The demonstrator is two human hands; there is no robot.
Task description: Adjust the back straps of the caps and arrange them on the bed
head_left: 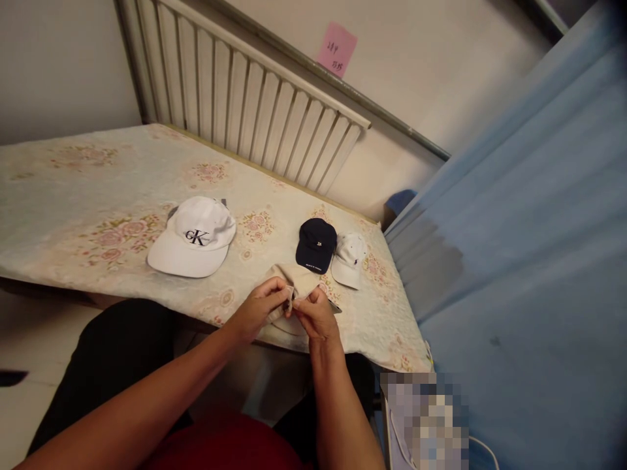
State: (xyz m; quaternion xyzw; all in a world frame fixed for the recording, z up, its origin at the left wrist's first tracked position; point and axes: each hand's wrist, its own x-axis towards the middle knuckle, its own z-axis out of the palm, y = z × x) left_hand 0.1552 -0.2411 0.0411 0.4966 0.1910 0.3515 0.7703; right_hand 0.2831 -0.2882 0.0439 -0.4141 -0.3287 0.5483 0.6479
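Observation:
At the near edge of the table, both hands are on a beige cap (pixel 300 279). My left hand (pixel 264 301) is closed, with thumb and fingers pinching one side of the cap's back strap. Facing it, my right hand (pixel 316 316) pinches the strap's other side, the fingertips almost meeting. A small dark part shows between the fingers, too small to make out. Beyond the hands sit a navy cap (pixel 316 245) and a white cap (pixel 349 258), side by side and touching. Farther left rests a larger white cap (pixel 196 235) with black letters on its front.
A floral cloth (pixel 206 173) covers the table. Behind it stands a white radiator (pixel 245 98), with a pink note (pixel 337 49) on the wall above. A blue curtain (pixel 514 261) hangs along the right side. A flat grey piece (pixel 336 307) shows beside my right hand.

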